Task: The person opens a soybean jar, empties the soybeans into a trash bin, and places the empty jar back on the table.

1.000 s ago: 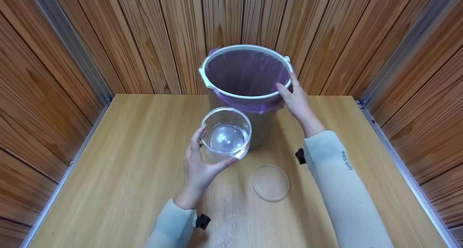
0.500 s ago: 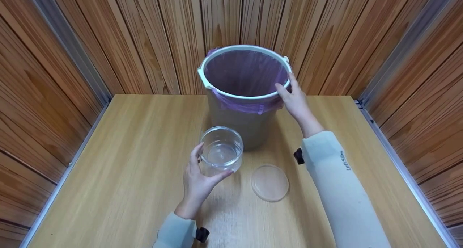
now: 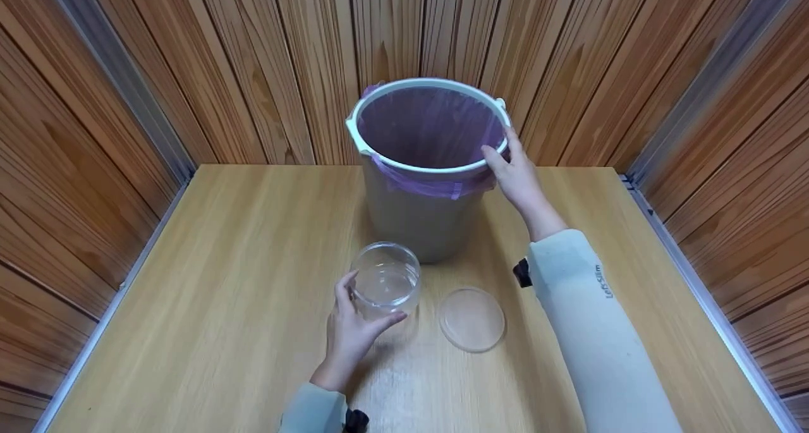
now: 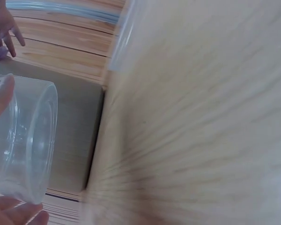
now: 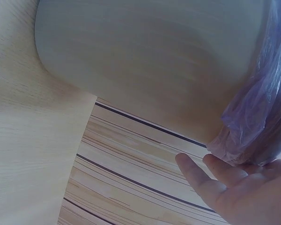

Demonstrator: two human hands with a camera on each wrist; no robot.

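Note:
My left hand (image 3: 351, 335) holds a clear round container (image 3: 387, 281) from its left and near sides, thumb and fingers spread around the wall. In the left wrist view the container (image 4: 30, 136) shows a gap between its base and the table. Behind it stands a tall grey-brown trash can (image 3: 417, 221) with a pale rim, lined with a purple bag (image 3: 436, 129). My right hand (image 3: 521, 180) grips the can's rim at the right, thumb over the edge; in the right wrist view some fingers (image 5: 196, 178) extend below the bag. A clear round lid (image 3: 473, 319) lies flat on the table.
The light wooden table (image 3: 253, 262) is enclosed by wood-panelled walls (image 3: 303, 60) at the back and sides. Metal strips (image 3: 689, 262) run along its side edges. The can stands close to the back wall.
My left hand has brought the clear container down and toward me, away from the can's rim. The right hand, the can and the lid stay in place.

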